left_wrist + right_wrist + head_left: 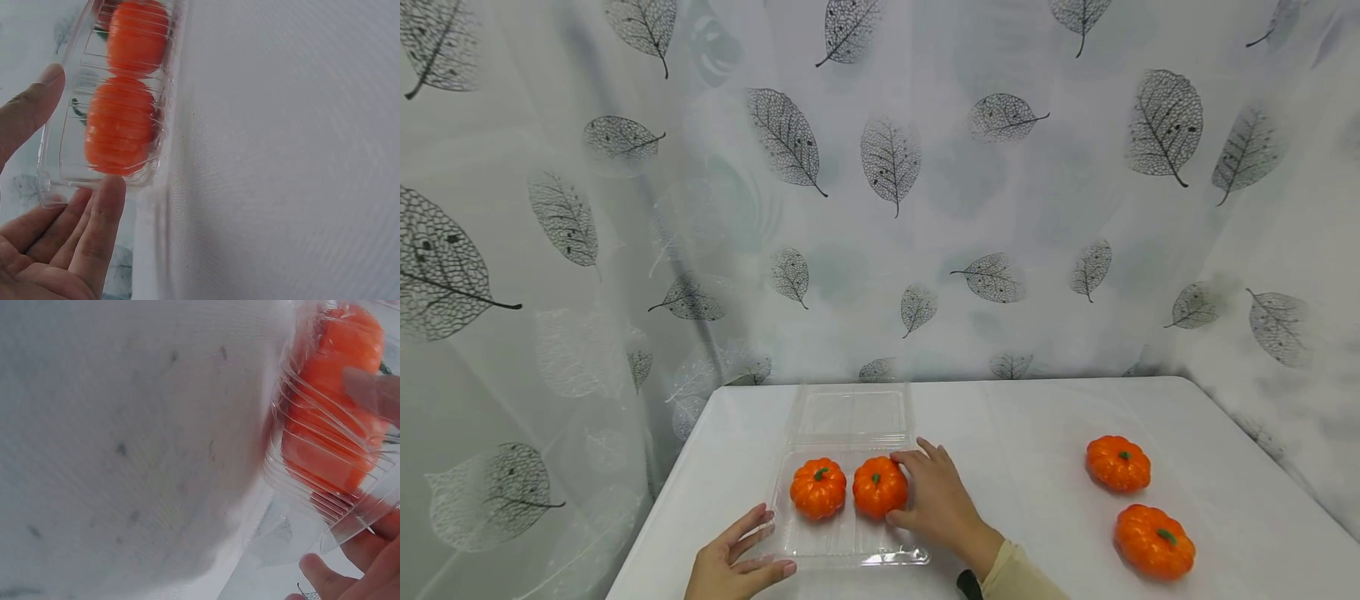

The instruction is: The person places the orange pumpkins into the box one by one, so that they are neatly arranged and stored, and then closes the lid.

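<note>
Orange, glossy, ribbed pumpkin with a green stem sits in the right half of a clear plastic clamshell container on the white-covered table. The person's right hand reaches in from the right and grips it, thumb on the near side and index finger on the far side, with the other fingers spread beyond. Just left of it, in the same container, is a second orange ribbed pumpkin, its green stem upward. The left hand is at the container's near left side, fingers and thumb loosely spread and holding nothing; whether the fingertips touch the wall, I cannot tell. The container's transparent lid lies folded back on the far side. Well apart, on the right of the table, are two more orange pumpkins, one farther and one nearer. Behind hangs a pale curtain printed with dark skeleton leaves.
</note>
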Demonstrator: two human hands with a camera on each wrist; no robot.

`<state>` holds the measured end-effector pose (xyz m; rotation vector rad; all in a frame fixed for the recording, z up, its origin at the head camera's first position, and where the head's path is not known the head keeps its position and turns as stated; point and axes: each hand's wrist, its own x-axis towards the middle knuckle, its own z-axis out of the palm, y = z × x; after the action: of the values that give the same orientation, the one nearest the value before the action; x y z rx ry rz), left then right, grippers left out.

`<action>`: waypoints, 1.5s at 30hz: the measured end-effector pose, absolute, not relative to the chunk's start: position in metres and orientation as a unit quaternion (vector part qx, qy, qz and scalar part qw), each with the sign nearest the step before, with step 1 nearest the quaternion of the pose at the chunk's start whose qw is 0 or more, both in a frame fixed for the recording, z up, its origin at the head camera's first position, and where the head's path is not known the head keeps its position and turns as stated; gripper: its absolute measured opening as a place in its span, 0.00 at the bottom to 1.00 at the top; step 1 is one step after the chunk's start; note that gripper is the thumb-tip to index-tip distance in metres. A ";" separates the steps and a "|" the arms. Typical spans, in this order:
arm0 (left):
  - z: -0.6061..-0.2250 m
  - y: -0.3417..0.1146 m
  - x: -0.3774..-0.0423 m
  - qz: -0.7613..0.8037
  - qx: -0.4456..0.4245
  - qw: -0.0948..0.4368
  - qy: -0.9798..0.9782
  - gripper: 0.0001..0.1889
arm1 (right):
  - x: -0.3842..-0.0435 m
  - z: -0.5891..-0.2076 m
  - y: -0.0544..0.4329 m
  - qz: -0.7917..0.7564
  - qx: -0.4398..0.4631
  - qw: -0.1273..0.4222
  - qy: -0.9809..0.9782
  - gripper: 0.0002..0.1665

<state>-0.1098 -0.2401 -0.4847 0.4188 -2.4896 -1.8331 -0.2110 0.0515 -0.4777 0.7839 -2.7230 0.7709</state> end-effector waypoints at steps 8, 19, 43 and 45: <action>-0.484 -0.238 -0.109 -0.588 0.144 0.009 -0.796 0.53 | -0.211 -0.477 0.053 0.255 0.278 0.098 -0.921 0.45; -0.483 -0.238 -0.109 -0.592 0.141 0.010 -0.794 0.52 | -0.210 -0.478 0.049 0.308 0.229 0.094 -0.918 0.44; -0.483 -0.239 -0.109 -0.594 0.139 0.016 -0.792 0.52 | -0.199 -0.470 0.060 0.401 0.180 0.063 -0.896 0.42; -0.484 -0.240 -0.109 -0.592 0.135 0.017 -0.794 0.51 | -0.197 -0.466 0.065 0.402 0.175 0.069 -0.896 0.42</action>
<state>-0.1088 -0.2398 -0.4838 0.4207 -2.4674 -1.8412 -0.1970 0.0645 -0.4664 0.5279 -2.6967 1.2114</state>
